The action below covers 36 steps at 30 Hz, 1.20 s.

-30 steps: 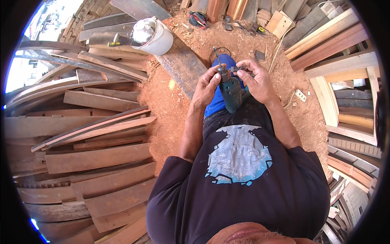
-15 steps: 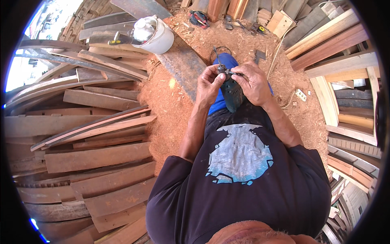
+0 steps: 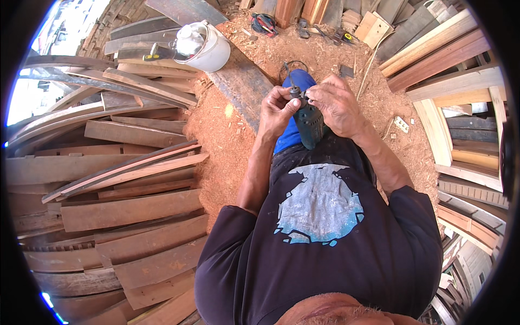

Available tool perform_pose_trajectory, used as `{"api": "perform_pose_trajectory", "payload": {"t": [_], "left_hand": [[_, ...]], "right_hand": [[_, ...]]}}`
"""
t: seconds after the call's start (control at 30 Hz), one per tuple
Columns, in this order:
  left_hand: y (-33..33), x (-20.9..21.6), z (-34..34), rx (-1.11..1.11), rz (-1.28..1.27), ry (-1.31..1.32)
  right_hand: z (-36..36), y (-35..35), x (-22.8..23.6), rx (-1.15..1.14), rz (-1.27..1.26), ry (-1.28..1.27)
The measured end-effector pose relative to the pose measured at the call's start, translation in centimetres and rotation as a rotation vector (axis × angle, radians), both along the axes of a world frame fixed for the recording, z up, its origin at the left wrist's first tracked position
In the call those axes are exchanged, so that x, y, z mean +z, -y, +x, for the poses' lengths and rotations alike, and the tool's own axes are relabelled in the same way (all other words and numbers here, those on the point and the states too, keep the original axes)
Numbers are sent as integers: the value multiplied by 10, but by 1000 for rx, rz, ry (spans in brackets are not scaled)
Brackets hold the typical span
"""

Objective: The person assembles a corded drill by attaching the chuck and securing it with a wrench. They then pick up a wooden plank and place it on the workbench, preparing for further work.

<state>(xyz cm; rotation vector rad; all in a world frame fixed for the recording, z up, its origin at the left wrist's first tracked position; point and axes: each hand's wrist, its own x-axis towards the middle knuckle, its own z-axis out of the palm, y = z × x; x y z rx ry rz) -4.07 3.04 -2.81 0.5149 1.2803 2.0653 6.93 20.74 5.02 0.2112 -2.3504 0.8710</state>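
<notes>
A dark green power drill (image 3: pixel 311 129) rests upright against my lap, over the blue cloth (image 3: pixel 287 138) on my leg. Its black chuck (image 3: pixel 294 92) points away from me, with a thin dark shaft rising from it. My left hand (image 3: pixel 277 112) pinches the chuck between thumb and fingers. On the other side of the chuck, my right hand (image 3: pixel 340 107) has its fingers pressed together against it. Whatever those fingers grip is small and mostly hidden. Beyond the chuck a dark cord (image 3: pixel 299 63) curves in a loop.
Stacked planks (image 3: pixel 130 211) fill the left side, and more timber (image 3: pixel 439 49) leans at the right. A white bucket (image 3: pixel 214 54) stands on a long board (image 3: pixel 238 81). Sawdust covers the floor (image 3: pixel 216 151). A power strip (image 3: pixel 401 124) lies to the right; coiled cables (image 3: pixel 264 24) lie far ahead.
My right hand has turned and lifted slightly at the chuck, hiding the small dark piece seen in its fingers before. My left hand keeps its hold.
</notes>
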Motion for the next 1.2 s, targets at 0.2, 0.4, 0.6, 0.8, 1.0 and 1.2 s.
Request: {"api": "perform_pose_trajectory", "payload": {"t": [0.2, 0.4, 0.6, 0.8, 1.0, 1.2], "left_hand": [[-4, 1, 4, 11, 20, 10], [-10, 6, 7, 25, -64, -77], [-23, 6, 13, 92, -205, -300], [-39, 9, 18, 256, -434, -545], [-45, 24, 25, 331, -508, -645], [-40, 20, 29, 332, -551, -683]], "right_hand": [[5, 1, 5, -62, -57, 193], [3, -4, 7, -63, 20, 136], [1, -9, 4, -40, -27, 140], [-5, -2, -4, 7, -257, 247], [-15, 20, -32, -135, -343, 73], [-13, 35, -38, -139, -491, 23]]}}
